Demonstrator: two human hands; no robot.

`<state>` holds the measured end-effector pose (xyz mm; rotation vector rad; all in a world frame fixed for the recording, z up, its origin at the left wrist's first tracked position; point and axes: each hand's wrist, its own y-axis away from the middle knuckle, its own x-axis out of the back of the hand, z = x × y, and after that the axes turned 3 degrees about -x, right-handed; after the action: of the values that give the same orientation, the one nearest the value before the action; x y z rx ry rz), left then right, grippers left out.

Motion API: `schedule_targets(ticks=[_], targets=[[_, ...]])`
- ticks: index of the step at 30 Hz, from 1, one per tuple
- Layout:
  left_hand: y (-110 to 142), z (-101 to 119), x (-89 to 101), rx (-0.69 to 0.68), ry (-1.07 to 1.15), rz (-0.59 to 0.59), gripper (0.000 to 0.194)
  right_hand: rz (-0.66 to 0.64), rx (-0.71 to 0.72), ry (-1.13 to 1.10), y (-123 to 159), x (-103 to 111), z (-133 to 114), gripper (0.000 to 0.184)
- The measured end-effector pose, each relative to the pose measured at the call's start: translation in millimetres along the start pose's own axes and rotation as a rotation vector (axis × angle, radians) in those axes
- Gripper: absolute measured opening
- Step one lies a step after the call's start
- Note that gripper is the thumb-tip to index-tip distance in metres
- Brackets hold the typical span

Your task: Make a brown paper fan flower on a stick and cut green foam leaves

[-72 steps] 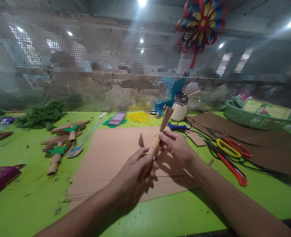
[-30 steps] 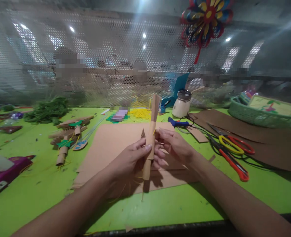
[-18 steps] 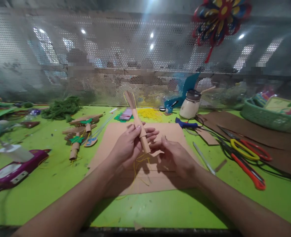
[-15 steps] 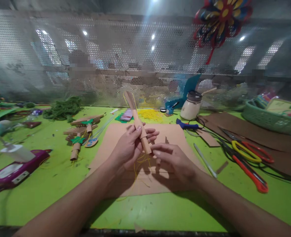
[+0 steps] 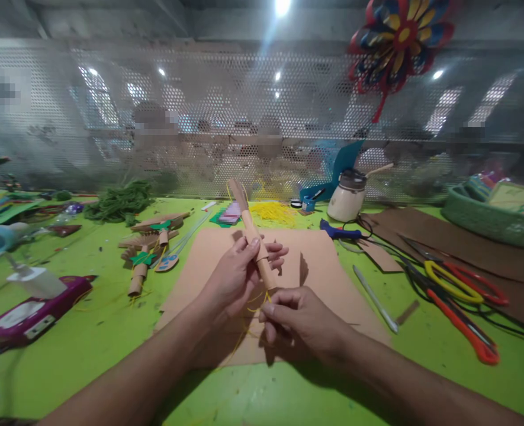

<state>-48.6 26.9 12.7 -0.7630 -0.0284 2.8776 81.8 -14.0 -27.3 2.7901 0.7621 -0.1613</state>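
Note:
My left hand (image 5: 231,273) is wrapped round a rolled brown paper tube (image 5: 267,276), thumb on top and some fingers spread behind it. The tube tilts, its pleated, fanned end pointing away from me and a loop of yellow string round that end. At the near end, my right hand (image 5: 306,319) pinches yellow string (image 5: 267,295) hanging from the tube. More yellow strands dangle below. Under both hands lies a stack of brown paper sheets (image 5: 211,254). A small dark pleated piece (image 5: 304,269) shows above my right hand.
On the left are paper figures with green stars (image 5: 141,259), green yarn (image 5: 118,201) and a purple power strip (image 5: 35,310). At right lie a silver pen (image 5: 376,300), scissors (image 5: 455,283), a red-handled tool (image 5: 463,328) and a blue glue gun (image 5: 341,231). Behind stands a jar (image 5: 347,198).
The tube has swung from leaning right to leaning left, away from me. My right hand has left the tube's side, moved down to its near end and closed on the yellow string.

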Motion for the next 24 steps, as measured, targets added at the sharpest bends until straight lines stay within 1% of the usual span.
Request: schedule_targets(ticks=[2, 3, 5, 6, 7, 8, 9, 10, 12, 14, 18, 21, 24], targets=[[-1.4, -0.8, 1.9, -0.028, -0.028, -0.015, 0.003, 0.052, 0.048, 0.160, 0.6, 4.0, -4.1, 0.027], [-2.1, -1.4, 2.9, -0.044, -0.051, -0.011, 0.003, 0.124, 0.115, 0.271, 1.0, 6.8, -6.7, 0.022], [-3.2, -2.7, 4.4, -0.077, -0.113, 0.010, 0.005, 0.344, 0.296, 0.464, 1.5, 12.9, -12.1, 0.012], [-3.3, -3.6, 4.7, -0.090, -0.145, 0.016, 0.007, 0.448, 0.376, 0.520, 1.4, 15.5, -14.5, 0.008], [-2.9, -4.5, 4.4, -0.100, -0.173, 0.018, 0.010, 0.524, 0.426, 0.546, 0.9, 17.3, -16.3, 0.008], [-1.9, -5.4, 3.5, -0.104, -0.197, 0.013, 0.013, 0.559, 0.438, 0.548, 0.1, 18.2, -17.6, 0.009], [-0.5, -6.2, 2.1, -0.100, -0.218, 0.007, 0.016, 0.557, 0.418, 0.526, -1.1, 18.2, -18.1, 0.011], [1.1, -6.8, 0.3, -0.091, -0.236, 0.006, 0.019, 0.522, 0.377, 0.484, -2.5, 17.4, -18.1, 0.012], [4.5, -7.4, -3.4, -0.070, -0.261, 0.016, 0.024, 0.424, 0.288, 0.355, -5.1, 14.6, -17.2, 0.013], [6.5, -6.8, -6.0, -0.058, -0.260, 0.034, 0.026, 0.339, 0.240, 0.225, -6.4, 12.4, -16.6, 0.014], [5.7, -2.8, -5.2, -0.030, -0.187, 0.012, 0.022, 0.270, 0.236, 0.040, -5.5, 14.6, -17.1, 0.018], [4.9, 0.4, -2.8, 0.026, -0.142, -0.016, 0.019, 0.175, 0.235, -0.108, -5.7, 18.1, -15.9, 0.021], [5.3, 1.4, -1.8, 0.045, -0.117, -0.039, 0.018, 0.102, 0.231, -0.228, -7.5, 19.5, -14.6, 0.021]])
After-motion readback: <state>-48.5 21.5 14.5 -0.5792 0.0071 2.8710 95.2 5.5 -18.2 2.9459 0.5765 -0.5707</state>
